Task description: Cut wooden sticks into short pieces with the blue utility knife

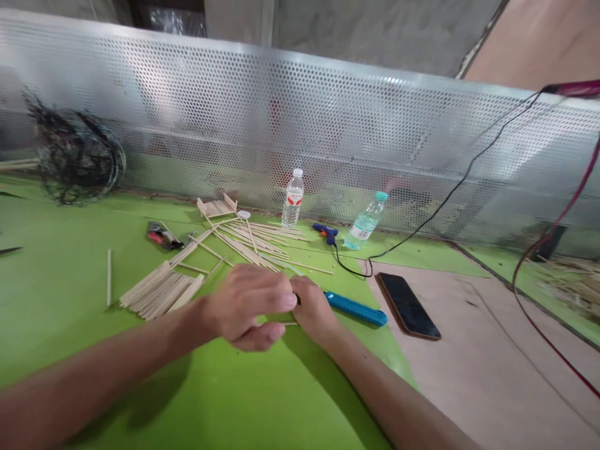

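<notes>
My left hand (248,306) hovers over the green mat (56,300), fingers bent together and pointing right, its tips against my right hand (313,307). My right hand is curled closed on the handle end of a blue utility knife (357,309), which lies on the mat pointing right. A thin wooden stick (287,323) shows under the two hands; whether my left fingers grip it is hidden. A stack of flat wooden sticks (162,290) lies just left of my left hand.
Loose thin sticks (253,244) spread behind the hands, with a small stick frame (216,206). Two water bottles (292,199) (366,221), a blue glue gun (325,232) with black cord, a phone (407,305), pliers (162,237), a wire tangle (75,156) and a perforated metal wall (328,125).
</notes>
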Tool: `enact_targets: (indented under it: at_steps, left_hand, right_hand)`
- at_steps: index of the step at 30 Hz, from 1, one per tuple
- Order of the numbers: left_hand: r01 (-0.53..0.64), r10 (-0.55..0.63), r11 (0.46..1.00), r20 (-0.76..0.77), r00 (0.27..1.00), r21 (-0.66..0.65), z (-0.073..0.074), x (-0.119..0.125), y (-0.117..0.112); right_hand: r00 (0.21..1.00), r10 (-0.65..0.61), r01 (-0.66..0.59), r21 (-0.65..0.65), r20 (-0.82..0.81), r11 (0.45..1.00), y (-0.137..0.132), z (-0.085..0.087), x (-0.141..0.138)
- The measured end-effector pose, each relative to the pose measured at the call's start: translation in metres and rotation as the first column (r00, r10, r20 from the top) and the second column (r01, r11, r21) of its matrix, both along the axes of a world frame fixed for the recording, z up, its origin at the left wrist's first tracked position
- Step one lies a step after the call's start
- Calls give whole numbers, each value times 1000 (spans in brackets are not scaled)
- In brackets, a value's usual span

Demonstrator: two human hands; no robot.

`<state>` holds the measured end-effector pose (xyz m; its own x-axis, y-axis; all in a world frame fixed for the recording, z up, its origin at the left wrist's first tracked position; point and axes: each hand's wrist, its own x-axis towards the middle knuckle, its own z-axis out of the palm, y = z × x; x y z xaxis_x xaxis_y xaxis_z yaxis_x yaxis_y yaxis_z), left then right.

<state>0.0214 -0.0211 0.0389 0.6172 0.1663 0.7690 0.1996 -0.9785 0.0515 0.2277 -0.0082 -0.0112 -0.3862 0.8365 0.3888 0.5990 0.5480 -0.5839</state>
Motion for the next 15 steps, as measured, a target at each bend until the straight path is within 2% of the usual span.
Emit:
enact_targets:
  at_steps: [1, 3, 6, 8, 15]
  left_hand:
    - [0, -1, 1000, 24, 1000, 30, -3, 0, 4]
    - [-127, 123, 991, -113, 986, -30, -8, -2, 10]
    - [-302, 224, 943, -407, 885, -138, -12, -7, 15]
    - [-357, 240, 924, -517, 822, -139, -13, -7, 15]
    - [-414, 284, 903, -561, 777, -115, -16, -3, 10]
  right_hand:
    - [1000, -2, 2, 5, 3, 1000, 0, -1, 0]
    - [1000, 2, -2, 12, 11, 1000, 1, -2, 1]
    - [1000, 17, -17, 15, 21, 1000, 2, -3, 2]
    - [999, 27, -27, 11, 24, 1000, 2, -2, 3]
    - [998, 57, -57, -13, 12, 998, -1, 4, 6]
